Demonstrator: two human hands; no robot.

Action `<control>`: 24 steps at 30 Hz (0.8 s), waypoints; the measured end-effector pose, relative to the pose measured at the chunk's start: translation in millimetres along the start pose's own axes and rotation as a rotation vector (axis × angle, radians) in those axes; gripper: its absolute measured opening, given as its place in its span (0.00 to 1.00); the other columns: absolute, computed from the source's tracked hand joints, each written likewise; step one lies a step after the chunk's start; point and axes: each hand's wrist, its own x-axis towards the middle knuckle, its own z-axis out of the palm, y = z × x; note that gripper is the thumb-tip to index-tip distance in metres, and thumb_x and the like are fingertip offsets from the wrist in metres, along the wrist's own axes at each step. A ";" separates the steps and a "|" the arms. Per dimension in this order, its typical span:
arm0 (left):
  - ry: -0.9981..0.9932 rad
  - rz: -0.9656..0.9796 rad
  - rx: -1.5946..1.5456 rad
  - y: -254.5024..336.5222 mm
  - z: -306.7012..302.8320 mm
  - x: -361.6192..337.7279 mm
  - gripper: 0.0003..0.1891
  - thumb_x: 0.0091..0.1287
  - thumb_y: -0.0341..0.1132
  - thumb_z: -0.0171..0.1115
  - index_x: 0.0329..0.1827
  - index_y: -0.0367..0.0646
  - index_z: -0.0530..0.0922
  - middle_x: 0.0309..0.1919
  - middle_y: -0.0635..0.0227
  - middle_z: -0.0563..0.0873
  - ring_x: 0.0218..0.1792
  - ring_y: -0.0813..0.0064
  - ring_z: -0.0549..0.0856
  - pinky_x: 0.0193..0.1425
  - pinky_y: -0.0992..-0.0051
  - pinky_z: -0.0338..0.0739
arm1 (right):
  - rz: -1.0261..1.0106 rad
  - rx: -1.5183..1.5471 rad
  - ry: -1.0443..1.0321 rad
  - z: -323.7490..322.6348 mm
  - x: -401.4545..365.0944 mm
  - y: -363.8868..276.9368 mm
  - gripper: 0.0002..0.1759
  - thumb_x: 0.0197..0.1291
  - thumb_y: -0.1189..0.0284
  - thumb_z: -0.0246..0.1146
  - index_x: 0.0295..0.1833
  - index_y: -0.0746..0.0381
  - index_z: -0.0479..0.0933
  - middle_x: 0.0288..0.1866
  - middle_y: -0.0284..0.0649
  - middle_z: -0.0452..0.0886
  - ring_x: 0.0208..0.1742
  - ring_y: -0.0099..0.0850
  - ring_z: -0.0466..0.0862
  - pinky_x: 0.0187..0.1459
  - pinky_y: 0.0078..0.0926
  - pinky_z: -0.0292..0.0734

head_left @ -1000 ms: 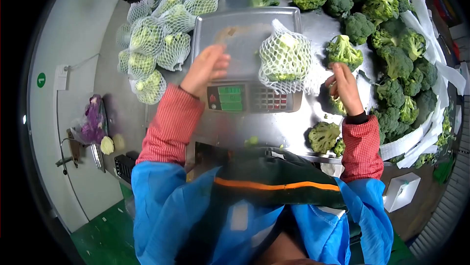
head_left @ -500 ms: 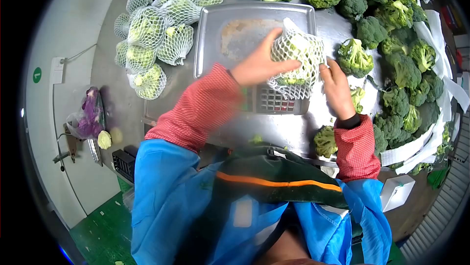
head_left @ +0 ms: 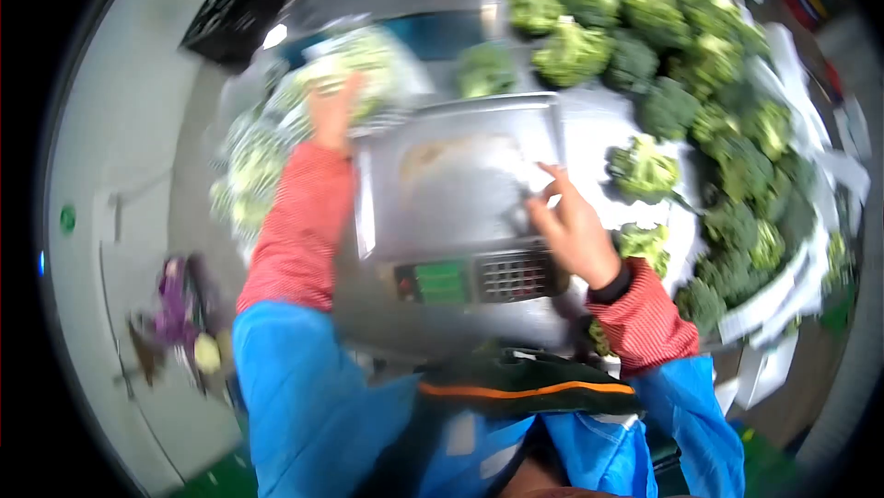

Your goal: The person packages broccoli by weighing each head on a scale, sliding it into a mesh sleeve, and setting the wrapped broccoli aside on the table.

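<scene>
My left hand [head_left: 332, 113] reaches to the pile at the upper left and is against a netted broccoli head [head_left: 354, 70]; its fingers are blurred, partly covered by the netting. More netted heads [head_left: 255, 171] lie below and left of it. My right hand [head_left: 573, 226] is over the right edge of the steel scale tray [head_left: 451, 194], fingers bent and a gap between thumb and forefinger, with nothing visible in it. Below the tray show the scale's green display [head_left: 441, 283] and keypad [head_left: 512, 275].
Bare broccoli heads [head_left: 737, 162] are heaped along the right side. Single heads lie right of the tray [head_left: 645, 169] and behind it [head_left: 485, 70]. A dark crate [head_left: 249, 5] stands at the upper left; a purple bag [head_left: 175, 300] is at the lower left.
The netted broccoli has gone from above the scale, and my left hand has moved to the left pile. My right hand has shifted left and down. The camera view has shifted.
</scene>
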 end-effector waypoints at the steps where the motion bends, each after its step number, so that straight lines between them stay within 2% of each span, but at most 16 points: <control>1: 0.053 0.000 0.055 -10.2 -15.9 38.5 0.50 0.51 0.40 0.76 0.74 0.41 0.54 0.62 0.58 0.74 0.61 0.63 0.75 0.66 0.57 0.68 | -0.067 -0.062 0.040 3.2 -6.4 8.9 0.28 0.62 0.69 0.62 0.67 0.63 0.65 0.45 0.47 0.77 0.38 0.40 0.79 0.45 0.34 0.76; 3: 0.108 0.002 0.168 -36.0 -56.9 105.4 0.52 0.54 0.45 0.74 0.76 0.49 0.48 0.67 0.58 0.67 0.64 0.60 0.72 0.64 0.54 0.71 | -0.115 -0.150 0.111 2.7 -17.2 19.6 0.27 0.63 0.67 0.62 0.66 0.60 0.66 0.44 0.47 0.79 0.37 0.44 0.83 0.44 0.37 0.78; 4: 0.133 -0.007 0.205 -45.9 -69.8 129.6 0.53 0.55 0.48 0.73 0.78 0.52 0.45 0.69 0.57 0.64 0.66 0.58 0.70 0.63 0.52 0.72 | 0.018 -0.118 0.032 -9.6 -24.6 8.6 0.28 0.62 0.65 0.61 0.64 0.66 0.66 0.54 0.57 0.75 0.51 0.53 0.79 0.53 0.43 0.75; 5: 0.153 -0.012 0.235 -51.0 -81.2 144.5 0.54 0.56 0.51 0.72 0.79 0.56 0.41 0.72 0.57 0.61 0.67 0.56 0.69 0.62 0.50 0.73 | -0.003 -0.113 0.129 -7.3 -32.7 20.3 0.25 0.62 0.63 0.61 0.62 0.63 0.68 0.50 0.53 0.77 0.46 0.51 0.81 0.48 0.43 0.77; 7: 0.138 -0.202 0.218 -3.7 -55.1 104.1 0.60 0.52 0.60 0.73 0.78 0.55 0.39 0.67 0.56 0.65 0.48 0.55 0.79 0.38 0.57 0.82 | 0.067 -0.160 0.178 -20.5 -51.0 25.4 0.24 0.62 0.62 0.61 0.61 0.61 0.70 0.48 0.49 0.78 0.42 0.49 0.82 0.44 0.42 0.78; 8: 0.166 -0.158 0.263 -2.7 -51.4 98.6 0.58 0.53 0.61 0.71 0.78 0.56 0.40 0.65 0.55 0.67 0.43 0.58 0.79 0.36 0.60 0.82 | 0.088 -0.172 0.183 -27.5 -60.5 27.7 0.23 0.62 0.61 0.61 0.60 0.60 0.70 0.47 0.48 0.78 0.40 0.48 0.82 0.42 0.41 0.78; 9: 0.195 -0.114 0.310 -1.5 -48.4 92.8 0.56 0.55 0.63 0.69 0.79 0.57 0.41 0.64 0.55 0.68 0.38 0.62 0.79 0.34 0.63 0.81 | 0.088 -0.236 0.232 -36.0 -69.5 30.8 0.21 0.61 0.60 0.62 0.56 0.59 0.72 0.41 0.44 0.78 0.37 0.45 0.82 0.38 0.40 0.78; 11: 0.175 -0.083 0.379 3.5 -42.8 68.8 0.54 0.57 0.64 0.67 0.79 0.57 0.43 0.65 0.57 0.68 0.41 0.63 0.79 0.33 0.65 0.80 | 0.080 -0.455 0.399 -54.7 -89.2 49.5 0.20 0.60 0.60 0.62 0.54 0.59 0.73 0.39 0.44 0.77 0.36 0.43 0.82 0.37 0.40 0.77; 12: 0.150 -0.045 0.416 5.8 -37.2 54.3 0.51 0.59 0.61 0.66 0.78 0.56 0.45 0.64 0.57 0.68 0.43 0.64 0.79 0.35 0.67 0.79 | 0.075 -0.560 0.475 -65.2 -101.3 58.9 0.19 0.60 0.60 0.62 0.53 0.58 0.74 0.37 0.44 0.77 0.35 0.43 0.82 0.36 0.40 0.77; 14: 0.104 0.034 0.487 13.9 -22.3 19.8 0.45 0.64 0.55 0.64 0.78 0.53 0.48 0.64 0.58 0.68 0.48 0.66 0.78 0.39 0.70 0.77 | 0.236 -0.831 0.524 -107.0 -129.1 61.7 0.21 0.55 0.59 0.66 0.51 0.58 0.75 0.34 0.42 0.76 0.33 0.40 0.80 0.33 0.38 0.75; 16: 0.007 0.222 0.474 3.9 -14.2 -15.0 0.40 0.67 0.50 0.62 0.77 0.52 0.51 0.63 0.59 0.69 0.48 0.68 0.78 0.44 0.72 0.76 | 0.416 -1.068 0.484 -149.1 -160.4 70.6 0.31 0.45 0.57 0.73 0.56 0.53 0.74 0.37 0.42 0.73 0.36 0.41 0.79 0.35 0.36 0.74; 18: -0.159 0.306 0.432 5.2 10.1 -68.8 0.35 0.69 0.45 0.61 0.76 0.50 0.55 0.62 0.60 0.70 0.49 0.70 0.78 0.47 0.74 0.75 | 0.450 -1.172 0.412 -179.8 -191.7 91.5 0.37 0.38 0.56 0.76 0.57 0.51 0.73 0.41 0.44 0.73 0.44 0.42 0.77 0.42 0.39 0.72; 20: -0.304 0.347 0.410 9.5 48.7 -138.7 0.31 0.70 0.39 0.59 0.74 0.48 0.58 0.59 0.61 0.72 0.48 0.72 0.79 0.49 0.75 0.75 | 0.451 -1.094 0.313 -193.2 -216.4 120.6 0.40 0.37 0.54 0.77 0.59 0.51 0.72 0.46 0.45 0.72 0.49 0.43 0.75 0.47 0.42 0.69; 21: -0.369 0.348 0.410 12.5 67.5 -174.8 0.29 0.70 0.35 0.59 0.73 0.46 0.60 0.57 0.62 0.74 0.48 0.73 0.80 0.49 0.76 0.76 | 0.464 -1.085 0.232 -194.6 -225.6 133.2 0.37 0.37 0.55 0.76 0.56 0.51 0.73 0.43 0.42 0.74 0.47 0.40 0.76 0.44 0.40 0.68; 23: -0.631 0.331 0.325 -1.3 79.6 -220.3 0.23 0.72 0.32 0.56 0.69 0.44 0.65 0.49 0.63 0.80 0.45 0.75 0.81 0.50 0.75 0.77 | 0.464 -1.048 0.139 -197.6 -227.4 132.6 0.33 0.36 0.56 0.73 0.52 0.52 0.74 0.41 0.39 0.75 0.47 0.40 0.76 0.43 0.42 0.68; 24: -0.741 0.255 0.339 -6.8 84.2 -242.8 0.20 0.72 0.29 0.55 0.66 0.42 0.68 0.45 0.64 0.81 0.42 0.76 0.82 0.49 0.76 0.78 | 0.463 -1.029 0.089 -198.9 -228.2 130.4 0.31 0.36 0.56 0.72 0.51 0.52 0.75 0.40 0.38 0.76 0.47 0.39 0.76 0.42 0.43 0.68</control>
